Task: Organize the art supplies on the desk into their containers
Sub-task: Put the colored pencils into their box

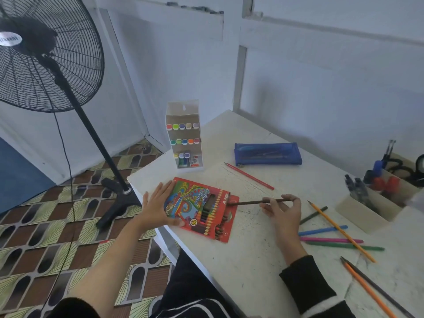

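Left hand [158,206]: fingers straight, palm flat on the left part of the pencil box [206,207], pressing it down. Holds nothing.

Right hand [283,213]: thumb and fingertips pinch a brown pencil [252,202] near its back end. The pencil is about level, and its tip meets the right end of the box. Can't tell whether the tip is inside.

The box is red and lies flat on the tabletop [252,260] at the near edge, close to the left corner. Coloured pencils show through its window.

Loose stock, all flat on the tabletop:
- red pencil [249,176], between the box and the pouch, touching neither
- right of the right hand, a crossed cluster: dark green pencil [313,215], blue pencil [323,230], pink pencil [331,240], green pencil [346,246], with a yellow pencil [341,231] lying diagonally over the last three
- orange pencil [367,290] and grey pencil [378,290], side by side at the near right

Containers:
- marker rack [184,136], white, upright at the left edge beyond the box. There are three rows of marker caps, and the bottom row is part filled.
- blue pouch [267,154], flat, toward the far edge
- organiser [367,214], beige, at the right edge. It holds pens, and scissor handles show behind them.

Off the tabletop, a black fan [46,53] stands on the patterned floor to the left.
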The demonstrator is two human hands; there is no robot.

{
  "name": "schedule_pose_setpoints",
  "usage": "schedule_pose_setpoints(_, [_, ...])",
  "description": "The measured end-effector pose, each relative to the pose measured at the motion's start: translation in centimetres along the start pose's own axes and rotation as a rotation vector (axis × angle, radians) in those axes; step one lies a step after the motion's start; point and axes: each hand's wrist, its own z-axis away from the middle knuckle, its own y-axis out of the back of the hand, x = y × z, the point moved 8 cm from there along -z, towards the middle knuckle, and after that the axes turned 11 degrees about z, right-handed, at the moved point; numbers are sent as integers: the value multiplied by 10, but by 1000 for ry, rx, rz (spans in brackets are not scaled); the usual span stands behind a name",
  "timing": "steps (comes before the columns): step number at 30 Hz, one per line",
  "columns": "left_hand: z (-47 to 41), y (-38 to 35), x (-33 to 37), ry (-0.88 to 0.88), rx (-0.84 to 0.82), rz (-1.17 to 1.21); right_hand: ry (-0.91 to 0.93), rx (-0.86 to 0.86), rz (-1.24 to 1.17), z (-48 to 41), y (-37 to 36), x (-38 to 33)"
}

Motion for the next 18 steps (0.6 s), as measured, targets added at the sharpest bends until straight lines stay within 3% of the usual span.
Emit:
schedule_pose_setpoints(5, [0, 0, 0, -1, 5, 4, -14, -69, -66, 3, -13, 5])
schedule_pose_setpoints(10, [1, 0, 0, -7, 2, 13, 193, -168, 350, 3, -23, -1])
schedule_pose_setpoints(18, [3, 1, 4, 13, 2, 10, 386, -434, 685, 9, -64, -5])
